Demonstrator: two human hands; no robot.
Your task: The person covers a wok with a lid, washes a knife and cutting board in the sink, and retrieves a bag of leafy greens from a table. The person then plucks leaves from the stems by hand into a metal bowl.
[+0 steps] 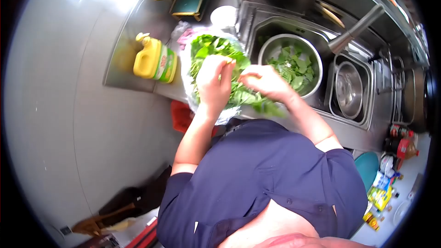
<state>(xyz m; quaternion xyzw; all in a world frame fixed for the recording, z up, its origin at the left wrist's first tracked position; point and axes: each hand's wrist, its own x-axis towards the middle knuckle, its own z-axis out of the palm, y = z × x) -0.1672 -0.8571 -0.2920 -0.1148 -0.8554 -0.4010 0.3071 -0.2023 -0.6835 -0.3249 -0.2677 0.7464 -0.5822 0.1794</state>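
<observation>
My left hand (pixel 214 81) is over a plastic bag (pixel 187 71) full of leafy greens (pixel 209 46), its fingers pinched around a bit of green at the tips. To its right, my right hand (pixel 266 81) is closed, with a leafy green stem (pixel 268 106) trailing below it, slightly blurred. The two hands are close together but apart. Just right of my right hand, a round steel bowl (pixel 319 66) in the sink holds more green leaves (pixel 294 66).
A yellow jug with a pump (pixel 156 59) stands left of the bag. A white bowl (pixel 223 16) and a small green rack (pixel 190 4) are behind it. The faucet (pixel 356 30) reaches over the sink, whose right basin holds a steel basin (pixel 349 89). Bottles (pixel 404 147) stand at far right.
</observation>
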